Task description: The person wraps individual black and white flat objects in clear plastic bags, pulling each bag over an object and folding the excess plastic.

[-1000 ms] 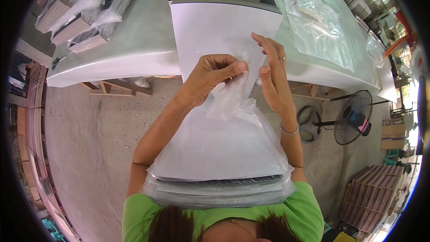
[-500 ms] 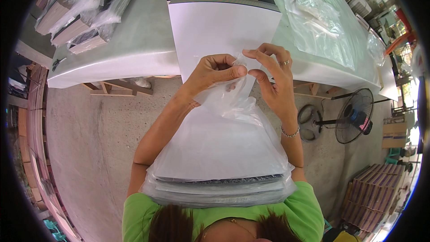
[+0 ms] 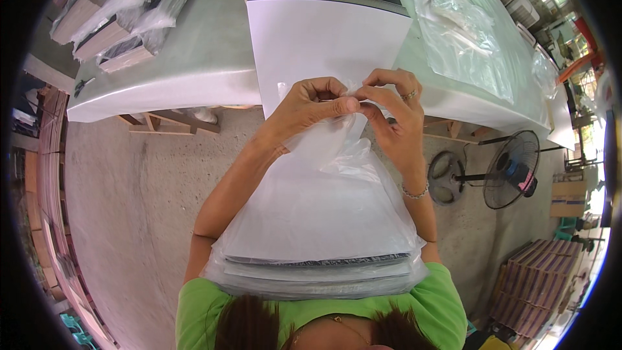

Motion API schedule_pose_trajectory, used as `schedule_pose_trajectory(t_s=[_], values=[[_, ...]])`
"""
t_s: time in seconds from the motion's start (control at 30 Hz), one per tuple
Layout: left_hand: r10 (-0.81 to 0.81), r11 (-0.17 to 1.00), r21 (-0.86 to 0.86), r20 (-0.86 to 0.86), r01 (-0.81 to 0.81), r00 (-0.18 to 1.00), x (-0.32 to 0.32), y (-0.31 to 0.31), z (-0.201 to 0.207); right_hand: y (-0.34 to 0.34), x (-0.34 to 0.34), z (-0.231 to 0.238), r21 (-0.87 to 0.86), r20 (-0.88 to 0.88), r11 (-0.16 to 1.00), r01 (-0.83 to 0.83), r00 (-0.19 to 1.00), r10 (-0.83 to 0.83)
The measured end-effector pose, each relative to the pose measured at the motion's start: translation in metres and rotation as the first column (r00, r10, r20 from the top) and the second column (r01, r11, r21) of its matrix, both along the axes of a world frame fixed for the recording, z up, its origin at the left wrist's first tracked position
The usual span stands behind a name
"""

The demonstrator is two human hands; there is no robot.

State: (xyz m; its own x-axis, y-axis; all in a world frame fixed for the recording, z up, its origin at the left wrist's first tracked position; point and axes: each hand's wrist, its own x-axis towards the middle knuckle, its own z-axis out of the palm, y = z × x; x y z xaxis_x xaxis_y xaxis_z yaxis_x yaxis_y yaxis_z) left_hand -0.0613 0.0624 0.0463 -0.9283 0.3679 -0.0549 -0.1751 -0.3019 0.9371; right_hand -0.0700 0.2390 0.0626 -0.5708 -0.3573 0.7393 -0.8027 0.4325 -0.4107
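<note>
A clear plastic bag with a stack of white and black sheets or boards inside leans between my body and the table edge. Its mouth is gathered into a twisted neck. My left hand pinches this neck between thumb and curled fingers. From the other side my right hand brings thumb and forefinger together on the same bunched plastic, close to my left thumb tip; the exact bit it grips is partly hidden. Just beyond my hands stands a pile of white and black boards on the table.
Plastic-wrapped bundles and small scissors lie on the pale-covered table at the left. Flat clear plastic bags lie at the right. A fan stands on the floor, with stacked cardboard farther right.
My right thumb and forefinger have closed on the gathered bag neck, where they were apart before. My left hand keeps its pinch in nearly the same place.
</note>
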Motion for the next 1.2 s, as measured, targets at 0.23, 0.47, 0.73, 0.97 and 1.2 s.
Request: schedule_pose_trajectory(t_s=[0.23, 0.47, 0.73, 0.97, 1.2], values=[[-0.067, 0.972, 0.231, 0.085, 0.046, 0.994, 0.000, -0.002, -0.010, -0.010, 0.000, -0.006, -0.243, 0.219, 0.968, -0.054, 0.969, 0.110], [-0.038, 0.979, 0.204, 0.112, 0.015, 0.993, 0.001, -0.010, -0.014, -0.001, -0.009, -0.009, -0.418, 0.179, 0.885, -0.205, 0.936, 0.302], [0.033, 0.994, 0.097, 0.134, -0.046, 0.990, -0.002, -0.028, -0.018, 0.013, -0.011, -0.018, -0.666, 0.148, 0.642, -0.380, 0.777, 0.612], [0.501, 0.566, -0.283, -0.627, -0.774, 0.596, -0.006, -0.040, -0.032, 0.014, -0.013, -0.008, -0.481, 0.395, 0.875, -0.063, 0.875, 0.280], [-0.178, 0.821, -0.500, -0.683, -0.275, 0.709, 0.010, -0.013, -0.018, -0.007, -0.015, 0.017, -0.239, 0.794, 0.969, -0.065, 0.562, 0.233]])
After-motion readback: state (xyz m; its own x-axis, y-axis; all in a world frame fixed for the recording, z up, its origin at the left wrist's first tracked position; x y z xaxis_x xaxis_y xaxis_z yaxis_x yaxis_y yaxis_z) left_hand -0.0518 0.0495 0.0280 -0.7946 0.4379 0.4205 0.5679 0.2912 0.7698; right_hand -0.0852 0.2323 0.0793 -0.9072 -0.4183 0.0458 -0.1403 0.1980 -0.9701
